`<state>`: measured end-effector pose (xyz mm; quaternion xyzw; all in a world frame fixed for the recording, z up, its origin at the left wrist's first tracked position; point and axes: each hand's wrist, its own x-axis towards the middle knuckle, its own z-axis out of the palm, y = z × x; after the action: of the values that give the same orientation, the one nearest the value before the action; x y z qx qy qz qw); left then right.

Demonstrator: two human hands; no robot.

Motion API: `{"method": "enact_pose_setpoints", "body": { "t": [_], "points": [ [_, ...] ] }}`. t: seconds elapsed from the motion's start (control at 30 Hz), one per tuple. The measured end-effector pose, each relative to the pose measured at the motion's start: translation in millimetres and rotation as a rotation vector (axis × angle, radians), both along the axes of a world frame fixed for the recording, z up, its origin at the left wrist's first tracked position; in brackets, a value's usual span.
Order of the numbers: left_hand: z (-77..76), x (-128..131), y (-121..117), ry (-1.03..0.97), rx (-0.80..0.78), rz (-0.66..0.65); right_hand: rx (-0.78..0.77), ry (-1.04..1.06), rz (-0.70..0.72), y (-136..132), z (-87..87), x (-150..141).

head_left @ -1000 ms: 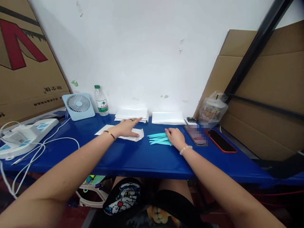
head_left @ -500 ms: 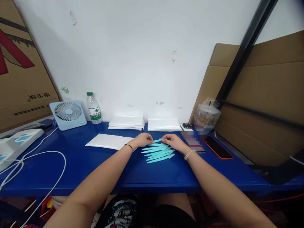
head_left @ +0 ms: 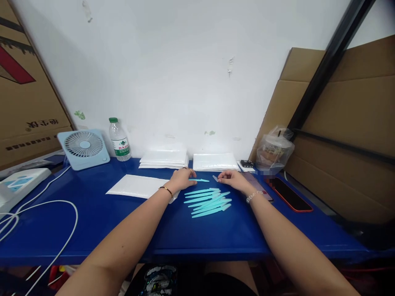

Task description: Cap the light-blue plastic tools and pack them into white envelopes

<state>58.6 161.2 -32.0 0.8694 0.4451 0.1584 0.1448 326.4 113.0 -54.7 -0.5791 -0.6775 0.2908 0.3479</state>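
Observation:
My left hand (head_left: pixel 182 178) pinches one end of a thin turquoise plastic stick (head_left: pixel 200 180) just above the blue table (head_left: pixel 123 222). My right hand (head_left: pixel 231 179) is curled a short way to the right of the stick's free end, fingertips together, with a small pale tip showing between them. Several more turquoise sticks (head_left: pixel 208 202) lie fanned out on the table right in front of both hands. A flat white padded envelope (head_left: pixel 135 186) lies under and to the left of my left wrist.
Two stacks of white envelopes (head_left: pixel 164 158) (head_left: pixel 215 162) sit against the wall. A small blue fan (head_left: pixel 82 147), a water bottle (head_left: pixel 119 139), a white device (head_left: pixel 18 186) and white cables (head_left: pixel 61 213) are at left. A phone (head_left: pixel 288 193) and a plastic bag (head_left: pixel 274 149) are at right; cardboard on both sides.
My left hand left the envelope and came to the sticks. Both hands took one stick up from the pile, and now my right hand has drawn a little away from it.

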Motion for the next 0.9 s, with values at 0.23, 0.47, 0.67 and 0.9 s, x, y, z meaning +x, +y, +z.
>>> {"method": "enact_pose_setpoints", "body": {
  "t": [0.23, 0.47, 0.67, 0.9],
  "points": [
    [6.5, 14.1, -27.5, 0.126, -0.151, -0.114, -0.06, -0.171, 0.17, -10.7, 2.3, -10.3],
    [2.8, 7.3, -9.6, 0.076, -0.116, -0.02, -0.089, -0.13, 0.191, -7.6, 3.1, -4.4],
    [5.7, 6.8, -7.1, -0.015, -0.128, -0.039, 0.015, -0.031, 0.191, -12.2, 16.3, -17.5],
    [1.3, 4.9, -0.1, 0.035, -0.088, 0.02, 0.002, -0.038, 0.032, -5.3, 8.7, -9.3]
  ]
}}
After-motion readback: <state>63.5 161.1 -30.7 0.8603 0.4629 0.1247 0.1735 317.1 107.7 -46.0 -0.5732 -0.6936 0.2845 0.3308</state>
